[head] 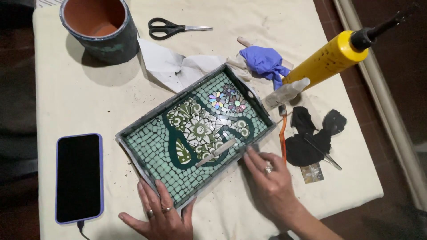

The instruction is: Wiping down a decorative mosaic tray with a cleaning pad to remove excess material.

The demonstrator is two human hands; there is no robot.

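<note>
Mosaic tray lying mid-table. Left hand bracing tray's 6 o'clock rim – fingers spread flat, gripping nothing. Right hand pinching grey stick at tray's 4 o'clock edge, stick resting on tiles. Phone lying at 9 o'clock.

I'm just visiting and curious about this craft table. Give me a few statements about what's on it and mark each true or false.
1. The left hand rests on the near edge of the mosaic tray. True.
2. The right hand holds a slim flat stick against the tiles. True.
3. The scissors lie inside the tray. False: they lie on the cloth beyond it, near the clay pot.
4. The phone screen is lit. False: it is dark.
5. The yellow tube lies left of the tray. False: it is on the right.
</note>
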